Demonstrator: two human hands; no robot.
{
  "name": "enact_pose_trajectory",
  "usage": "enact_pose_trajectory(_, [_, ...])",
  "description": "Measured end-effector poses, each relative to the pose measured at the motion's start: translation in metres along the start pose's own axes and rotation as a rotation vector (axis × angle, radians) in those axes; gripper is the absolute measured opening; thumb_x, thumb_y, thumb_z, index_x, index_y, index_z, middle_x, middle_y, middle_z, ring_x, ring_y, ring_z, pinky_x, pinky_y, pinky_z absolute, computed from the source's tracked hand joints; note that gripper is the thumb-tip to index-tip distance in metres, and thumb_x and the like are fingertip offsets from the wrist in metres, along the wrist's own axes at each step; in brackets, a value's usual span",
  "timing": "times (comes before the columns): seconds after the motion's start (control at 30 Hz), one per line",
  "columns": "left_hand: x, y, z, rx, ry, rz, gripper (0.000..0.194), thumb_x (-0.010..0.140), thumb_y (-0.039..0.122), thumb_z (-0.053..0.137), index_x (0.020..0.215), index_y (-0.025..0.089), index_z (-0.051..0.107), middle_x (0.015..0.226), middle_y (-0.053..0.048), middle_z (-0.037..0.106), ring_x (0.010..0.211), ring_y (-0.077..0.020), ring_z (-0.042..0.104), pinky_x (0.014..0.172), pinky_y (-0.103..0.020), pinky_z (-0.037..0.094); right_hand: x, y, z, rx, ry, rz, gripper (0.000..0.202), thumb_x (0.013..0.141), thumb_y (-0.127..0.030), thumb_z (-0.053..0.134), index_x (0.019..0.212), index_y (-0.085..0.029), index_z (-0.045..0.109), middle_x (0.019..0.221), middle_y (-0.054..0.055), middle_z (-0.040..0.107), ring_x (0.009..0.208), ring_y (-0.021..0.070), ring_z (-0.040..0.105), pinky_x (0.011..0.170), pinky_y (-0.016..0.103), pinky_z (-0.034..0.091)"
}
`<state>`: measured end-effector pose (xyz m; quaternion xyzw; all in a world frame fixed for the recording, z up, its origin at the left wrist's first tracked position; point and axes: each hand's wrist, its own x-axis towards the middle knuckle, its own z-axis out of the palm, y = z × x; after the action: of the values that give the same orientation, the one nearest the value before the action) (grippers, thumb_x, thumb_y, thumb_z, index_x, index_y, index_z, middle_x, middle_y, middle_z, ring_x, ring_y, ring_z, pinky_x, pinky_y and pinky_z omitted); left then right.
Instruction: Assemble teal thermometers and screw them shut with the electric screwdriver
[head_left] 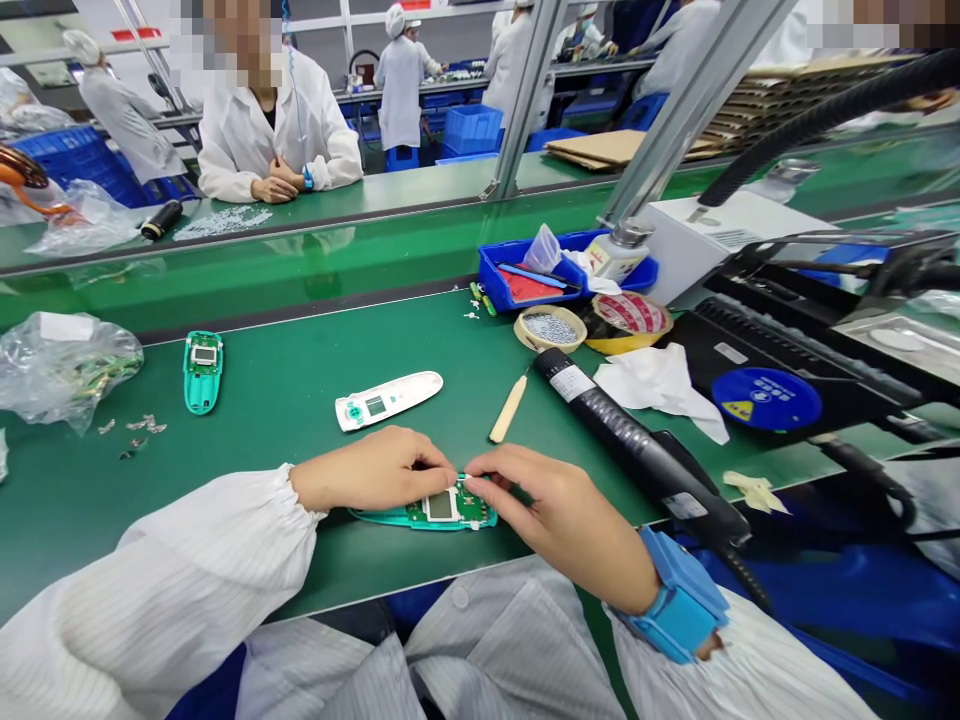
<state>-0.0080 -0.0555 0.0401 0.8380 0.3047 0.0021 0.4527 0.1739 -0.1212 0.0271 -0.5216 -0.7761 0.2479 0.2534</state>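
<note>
In front of me a teal casing half (397,517) lies on the green bench, with a green circuit board (472,511) and a small display (441,506) in it. My left hand (379,470) is closed over the casing's left part, thumb and fingertips at the board's far edge. From the other side my right hand (551,500) pinches at that same edge; whatever its fingertips hold is too small or hidden to name. Beyond my hands rests a white casing half (390,399) with a display window and teal buttons. Another teal casing half with a board (202,370) lies farther left.
Right of my hands lie a wooden-handled tool (510,408) and a black electric screwdriver (637,435). Behind them stand a dish of screws (553,328), a tape roll (628,316) and a blue bin (491,275). A plastic bag (67,360) and small metal parts (150,424) are left.
</note>
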Motion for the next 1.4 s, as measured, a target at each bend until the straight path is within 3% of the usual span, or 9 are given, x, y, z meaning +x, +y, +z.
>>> enact_pose_trajectory(0.6, [0.001,0.014,-0.01,0.146,-0.056,0.041,0.035,0.085,0.035,0.034,0.071,0.015,0.059,0.067,-0.001,0.055,0.066,-0.013,0.049,0.062,-0.022,0.035,0.0,-0.002,-0.002,-0.034,-0.014,0.003,0.012,0.085,-0.022,0.046,0.083,-0.021,0.059,0.077,0.0,0.062,0.069,0.012,0.057,0.063,0.023,0.044])
enact_pose_trajectory(1.0, [0.006,0.018,-0.015,0.216,-0.128,-0.014,0.032,0.085,0.031,0.034,0.072,0.015,0.059,0.066,0.0,0.054,0.057,-0.0096,0.045,0.053,-0.02,0.031,0.001,-0.002,-0.003,-0.048,-0.031,0.005,0.012,0.085,-0.021,0.046,0.083,-0.021,0.058,0.077,0.0,0.062,0.07,0.0126,0.058,0.062,0.023,0.043])
enact_pose_trajectory(1.17, [0.005,0.019,-0.013,0.215,-0.09,0.004,0.032,0.084,0.032,0.036,0.069,0.015,0.059,0.064,0.0,0.054,0.057,-0.0103,0.046,0.055,-0.02,0.032,0.001,-0.003,-0.002,-0.039,-0.02,0.013,0.014,0.085,-0.023,0.046,0.081,-0.022,0.059,0.076,0.0,0.062,0.068,0.0126,0.058,0.061,0.024,0.044])
enact_pose_trajectory(1.3, [0.001,0.02,-0.01,0.188,-0.059,0.017,0.032,0.085,0.033,0.037,0.074,0.016,0.062,0.07,-0.001,0.058,0.062,-0.0116,0.05,0.058,-0.021,0.034,-0.007,0.0,-0.002,-0.01,0.017,0.016,0.015,0.082,-0.028,0.051,0.094,-0.022,0.058,0.086,0.003,0.062,0.078,0.015,0.058,0.068,0.027,0.047])
enact_pose_trajectory(1.4, [-0.002,0.019,-0.009,0.182,-0.057,0.014,0.033,0.086,0.033,0.036,0.082,0.016,0.064,0.075,-0.002,0.06,0.066,-0.012,0.052,0.06,-0.021,0.036,-0.016,0.005,-0.002,-0.012,0.011,-0.019,0.036,0.076,-0.034,0.061,0.109,-0.021,0.052,0.101,0.006,0.06,0.094,0.0196,0.054,0.079,0.033,0.047])
